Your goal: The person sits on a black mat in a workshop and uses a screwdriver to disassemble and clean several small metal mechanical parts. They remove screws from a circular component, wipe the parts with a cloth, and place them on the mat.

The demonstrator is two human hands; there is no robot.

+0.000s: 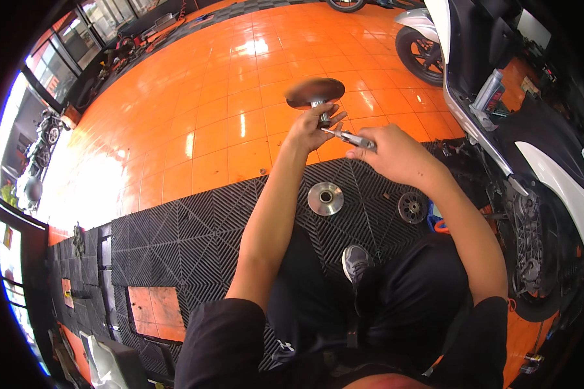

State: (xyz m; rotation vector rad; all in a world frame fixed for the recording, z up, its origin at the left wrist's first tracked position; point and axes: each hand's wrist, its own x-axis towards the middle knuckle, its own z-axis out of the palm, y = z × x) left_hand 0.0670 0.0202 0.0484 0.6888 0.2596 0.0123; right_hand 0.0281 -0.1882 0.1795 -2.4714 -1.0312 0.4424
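My left hand [309,128] grips the short metal stem of a dark round pulley disc [331,91], held up in front of me over the orange floor. The disc's left edge is blurred. In my right hand [396,154] is a slim silver tool [352,138] with a narrow tip and a dark rear part; its exact kind I cannot make out. The tip points at the stem's lower end, close to my left fingers; whether they touch I cannot tell. Below, a shiny silver disc [315,198] with a central hub lies on the black mat.
On the ribbed black mat [207,227] lies a dark round part with holes [413,207], near a blue and orange item [437,222]. A white scooter [551,175] with exposed mechanical parts stands close on my right, a bottle [490,91] on its footboard. My shoe [357,260] is below.
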